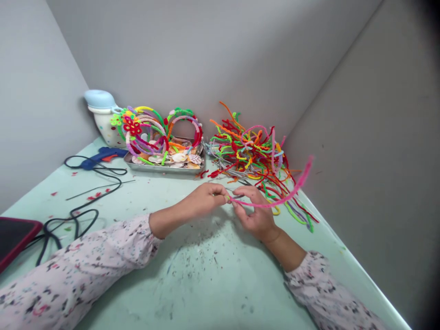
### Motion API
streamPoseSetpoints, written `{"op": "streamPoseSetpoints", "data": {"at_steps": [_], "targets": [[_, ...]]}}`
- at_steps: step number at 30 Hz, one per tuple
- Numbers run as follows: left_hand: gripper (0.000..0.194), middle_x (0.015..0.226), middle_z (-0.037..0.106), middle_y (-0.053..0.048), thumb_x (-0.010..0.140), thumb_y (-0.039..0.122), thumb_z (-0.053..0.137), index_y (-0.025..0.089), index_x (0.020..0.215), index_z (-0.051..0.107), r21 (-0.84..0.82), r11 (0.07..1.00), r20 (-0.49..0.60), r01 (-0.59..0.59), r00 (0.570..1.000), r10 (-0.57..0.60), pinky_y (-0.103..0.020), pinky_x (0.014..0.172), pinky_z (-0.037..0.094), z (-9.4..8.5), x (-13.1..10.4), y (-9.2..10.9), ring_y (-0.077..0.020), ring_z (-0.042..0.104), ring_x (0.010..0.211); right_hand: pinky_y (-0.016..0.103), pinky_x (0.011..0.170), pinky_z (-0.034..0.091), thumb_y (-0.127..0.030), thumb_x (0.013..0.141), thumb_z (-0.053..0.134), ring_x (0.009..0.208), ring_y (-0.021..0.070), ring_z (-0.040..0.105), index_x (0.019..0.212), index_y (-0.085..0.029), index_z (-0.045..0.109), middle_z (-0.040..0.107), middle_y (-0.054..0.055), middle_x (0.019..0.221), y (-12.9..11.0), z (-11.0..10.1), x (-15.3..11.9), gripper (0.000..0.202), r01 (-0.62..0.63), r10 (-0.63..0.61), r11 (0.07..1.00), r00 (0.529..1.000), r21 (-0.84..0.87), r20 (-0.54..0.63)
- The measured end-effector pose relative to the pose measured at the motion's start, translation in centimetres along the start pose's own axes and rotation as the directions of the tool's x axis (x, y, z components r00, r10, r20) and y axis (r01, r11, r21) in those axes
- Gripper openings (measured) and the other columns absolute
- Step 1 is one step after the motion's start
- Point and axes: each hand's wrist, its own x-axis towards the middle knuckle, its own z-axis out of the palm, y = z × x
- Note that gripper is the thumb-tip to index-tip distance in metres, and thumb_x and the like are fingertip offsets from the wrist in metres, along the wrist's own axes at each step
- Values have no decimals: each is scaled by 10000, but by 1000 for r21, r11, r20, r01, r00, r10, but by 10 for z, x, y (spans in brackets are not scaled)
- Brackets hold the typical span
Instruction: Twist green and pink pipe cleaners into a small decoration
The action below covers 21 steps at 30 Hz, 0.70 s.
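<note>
My left hand is closed, with thumb and fingertips pinching one end of a bright pink pipe cleaner. A tiny yellow-green bit shows at those fingertips. My right hand is close beside it, thumb and forefinger curled around the pink stem near the pinched end. Past the right hand, the long free end curves up to the right. A small dark sliver shows between the right fingers; what it is I cannot make out. Just behind the hands lies a tangled heap of coloured pipe cleaners.
A metal tray at the back holds shells and several fuzzy headbands. Left of it are a white pot with a blue lid and a blue glue gun with a looping black cord. A red-edged device lies at far left.
</note>
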Motion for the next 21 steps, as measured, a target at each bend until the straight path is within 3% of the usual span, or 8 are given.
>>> {"op": "streamPoseSetpoints", "data": {"at_steps": [7,13,21], "targets": [[213,635,533,19,735,296,499,139,693,636,-49,999,10,21,1000,-21,-212,486,290,0,3,-4,-88,416,536,409,781,533,-74,755,578,918,221,607,1016,-241,566,631,67,944,2,-2,-1,310,73,-74,997,996,34,49],[186,512,428,63,719,304,520,145,697,615,-57,995,14,79,997,-78,-209,431,232,2,2,-5,-64,318,431,387,772,539,-77,748,591,899,205,608,1001,-225,570,625,73,955,1,-2,0,294,132,-132,991,989,4,59],[179,498,396,75,723,301,516,149,700,609,-80,992,69,99,993,-94,-213,410,201,1,2,-5,-45,280,389,382,761,539,-68,747,593,886,201,609,987,-232,564,623,70,948,1,-3,0,292,134,-135,991,988,15,71]]}}
